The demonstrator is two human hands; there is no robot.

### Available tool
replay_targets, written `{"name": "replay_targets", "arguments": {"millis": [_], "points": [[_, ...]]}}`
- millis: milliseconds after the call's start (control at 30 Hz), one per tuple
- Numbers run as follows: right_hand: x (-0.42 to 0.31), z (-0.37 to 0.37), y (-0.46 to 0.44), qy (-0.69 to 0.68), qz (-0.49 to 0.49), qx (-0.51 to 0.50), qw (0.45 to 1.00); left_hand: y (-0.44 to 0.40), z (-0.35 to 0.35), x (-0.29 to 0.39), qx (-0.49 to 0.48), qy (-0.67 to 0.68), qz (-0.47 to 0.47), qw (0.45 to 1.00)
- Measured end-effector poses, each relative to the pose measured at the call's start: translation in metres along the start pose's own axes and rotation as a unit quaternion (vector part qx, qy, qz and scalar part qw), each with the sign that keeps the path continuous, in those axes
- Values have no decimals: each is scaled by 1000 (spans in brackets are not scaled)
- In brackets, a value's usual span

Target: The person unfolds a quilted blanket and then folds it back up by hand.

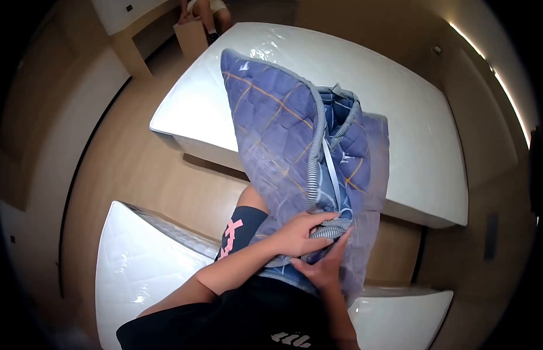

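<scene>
A quilted blue-purple pad (271,116) with orange and white lines and a striped grey edge lies partly over a white mattress and hangs down to my lap. My left hand (303,234) is closed round a bunched part of its striped edge. Close on the right, my right hand (325,265) grips the same bunched edge from below, thumb towards the left hand. A white strap (331,175) runs along the pad's inner fold above my hands. The pad's lower end is hidden behind my hands and forearms.
The white mattress (195,105) in plastic wrap spans the back. Another mattress (131,262) stands at lower left, and a further white one (405,318) at lower right. A seated person's legs (208,16) show at the top left, beside a wooden box (191,39).
</scene>
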State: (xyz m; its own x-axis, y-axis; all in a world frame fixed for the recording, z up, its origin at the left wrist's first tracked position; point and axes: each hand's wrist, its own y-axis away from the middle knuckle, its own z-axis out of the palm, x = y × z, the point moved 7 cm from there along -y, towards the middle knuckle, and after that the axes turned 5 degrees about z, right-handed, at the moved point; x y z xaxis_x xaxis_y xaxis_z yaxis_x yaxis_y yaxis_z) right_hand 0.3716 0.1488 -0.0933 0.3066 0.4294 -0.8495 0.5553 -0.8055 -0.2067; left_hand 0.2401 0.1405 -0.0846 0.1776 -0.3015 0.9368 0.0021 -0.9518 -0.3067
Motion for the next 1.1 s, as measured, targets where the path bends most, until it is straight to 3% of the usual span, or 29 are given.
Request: {"name": "replay_targets", "arguments": {"millis": [100,133,233,267,367,433,467,533,567,600,700,733,800,867,900,933,967,1033,1100], "points": [[22,20,15,96,47,-6,994,15,10,-31,-1,61,-73,995],[17,24,8,59,20,-27,998,13,9,-29,25,105,-74,991],[10,11,2,58,3,75,996,14,-11,-37,226,106,-15,968],[5,5,-5,30,-21,58,998,19,-22,-44,273,81,-48,957],[47,-2,0,-55,44,79,994,24,-71,-20,369,-49,-86,924],[86,-11,2,-69,132,46,988,26,-94,-4,389,-221,-4,894],[106,-22,4,-12,163,28,986,28,-101,3,389,-284,51,875],[107,-29,3,-173,244,71,951,43,-107,6,390,-271,66,878],[105,-35,-7,-383,286,128,869,48,-111,7,389,-264,71,880],[94,-36,-16,-571,308,180,739,54,-108,1,344,-203,115,910],[68,-69,-37,-611,254,187,726,44,-91,20,378,-177,201,886],[65,-74,-41,-615,230,191,730,34,-84,25,299,-136,204,922],[56,-79,-41,-621,182,197,737,19,-65,44,218,-89,237,942],[78,-62,-23,-345,296,140,879,6,-39,43,187,5,235,954],[87,-53,-14,-193,344,103,913,0,-30,45,171,-25,190,966],[48,-46,-27,-218,257,64,939,-6,-21,48,151,-57,146,976],[31,-39,-35,-238,194,59,950,-16,-13,55,149,-126,186,963],[-5,-24,-48,-283,65,40,956,-23,-2,48,112,-160,182,964],[26,-18,-41,-365,127,36,921,-21,-1,40,93,-157,190,965]]}}
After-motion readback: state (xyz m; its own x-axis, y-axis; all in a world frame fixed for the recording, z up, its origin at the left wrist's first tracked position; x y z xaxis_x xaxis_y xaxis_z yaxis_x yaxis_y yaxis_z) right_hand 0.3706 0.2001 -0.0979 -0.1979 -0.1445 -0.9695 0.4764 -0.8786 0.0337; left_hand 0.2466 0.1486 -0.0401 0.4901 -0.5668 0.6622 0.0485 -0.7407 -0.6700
